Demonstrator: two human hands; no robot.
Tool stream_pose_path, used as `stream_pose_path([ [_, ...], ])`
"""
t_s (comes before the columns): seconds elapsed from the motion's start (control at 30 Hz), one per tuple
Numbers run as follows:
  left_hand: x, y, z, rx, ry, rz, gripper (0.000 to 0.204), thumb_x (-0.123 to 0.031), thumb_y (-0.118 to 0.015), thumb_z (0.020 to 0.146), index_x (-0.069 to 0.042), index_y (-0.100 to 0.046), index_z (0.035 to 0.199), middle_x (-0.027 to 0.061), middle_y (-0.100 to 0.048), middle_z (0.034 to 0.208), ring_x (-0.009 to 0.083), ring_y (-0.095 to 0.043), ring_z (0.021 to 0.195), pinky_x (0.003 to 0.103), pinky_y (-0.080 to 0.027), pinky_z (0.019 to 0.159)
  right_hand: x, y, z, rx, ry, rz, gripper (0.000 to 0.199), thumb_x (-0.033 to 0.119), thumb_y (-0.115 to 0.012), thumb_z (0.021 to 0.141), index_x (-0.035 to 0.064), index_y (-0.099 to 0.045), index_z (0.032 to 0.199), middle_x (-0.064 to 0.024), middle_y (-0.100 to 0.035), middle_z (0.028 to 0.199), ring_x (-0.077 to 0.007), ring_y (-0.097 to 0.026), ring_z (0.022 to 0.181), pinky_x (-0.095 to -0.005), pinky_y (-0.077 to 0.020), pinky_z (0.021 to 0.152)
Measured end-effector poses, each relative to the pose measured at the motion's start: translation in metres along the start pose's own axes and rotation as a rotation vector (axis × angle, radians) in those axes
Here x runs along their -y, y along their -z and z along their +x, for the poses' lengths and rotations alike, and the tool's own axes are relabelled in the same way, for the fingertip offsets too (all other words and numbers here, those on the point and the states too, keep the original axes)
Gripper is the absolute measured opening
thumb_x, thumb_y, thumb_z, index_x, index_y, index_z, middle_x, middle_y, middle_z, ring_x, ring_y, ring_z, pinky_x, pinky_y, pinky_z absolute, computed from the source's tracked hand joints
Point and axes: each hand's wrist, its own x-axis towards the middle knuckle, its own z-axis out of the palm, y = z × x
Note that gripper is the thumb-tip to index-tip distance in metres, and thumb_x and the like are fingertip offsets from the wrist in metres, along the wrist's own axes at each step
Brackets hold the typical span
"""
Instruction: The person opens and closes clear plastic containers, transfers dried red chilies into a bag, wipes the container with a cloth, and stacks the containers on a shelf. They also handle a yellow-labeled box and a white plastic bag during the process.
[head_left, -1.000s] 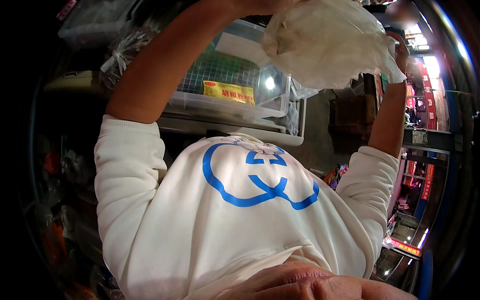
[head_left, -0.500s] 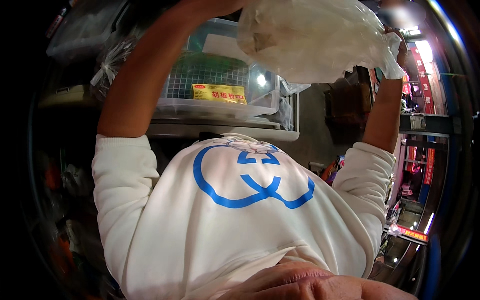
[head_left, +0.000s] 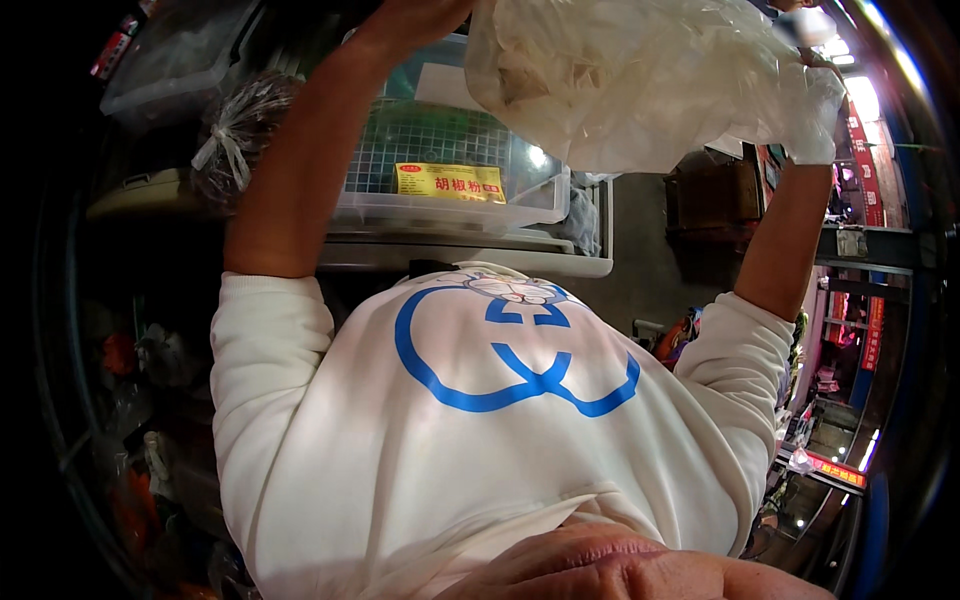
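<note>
Right hand (head_left: 822, 66): raised at the upper right, closed on the gathered end of a cloudy plastic bag (head_left: 630, 95); most of the fingers are hidden behind the plastic. Left hand (head_left: 425, 18): at the top edge, beside the bag's left end; fingers cut off, so I cannot tell how far open it is or whether it grips. Bag: aloft between the two hands, puffed and creased, a brownish patch at its left; contents unclear.

Behind and below the bag: a clear plastic box (head_left: 415, 212), green grid showing within, yellow label (head_left: 450, 183) on it. Left of the left forearm: a tied clear bag (head_left: 235, 140). Farther up-left: a second clear box (head_left: 175, 65). Below the raised arms: the wearer's white sweater (head_left: 480, 450), blue-patterned. Right, beyond the floor (head_left: 630, 235): a brown box (head_left: 715, 195).
</note>
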Motion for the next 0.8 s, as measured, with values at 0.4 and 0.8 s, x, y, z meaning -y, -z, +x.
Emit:
stream_pose_path([
  [0.4,0.076,-0.086,-0.06,-0.104,0.774,-0.767,0.06,-0.043,-0.058,0.083,-0.004,-0.042,0.127,0.0132,-0.053,0.115,0.0262,-0.055,0.103,0.043,-0.046,0.089,-0.018,-0.025,0.026,-0.183,0.048,-0.025,0.036,0.025,-0.054,0.083,0.0011,-0.057,0.109,-0.0135,-0.054,0.118,-0.0256,-0.053,0.106,-0.04,-0.0433,0.091],
  [0.8,0.068,-0.063,-0.03,-0.357,0.475,-0.413,0.023,-0.018,-0.065,0.08,-0.003,-0.064,0.097,0.0076,-0.063,0.086,0.0162,-0.059,0.08,0.029,-0.048,0.075,-0.029,-0.004,-0.006,-0.404,0.002,0.046,0.034,0.023,-0.056,0.082,0.0009,-0.056,0.109,-0.0132,-0.055,0.116,-0.0252,-0.054,0.104,-0.0394,-0.0444,0.089],
])
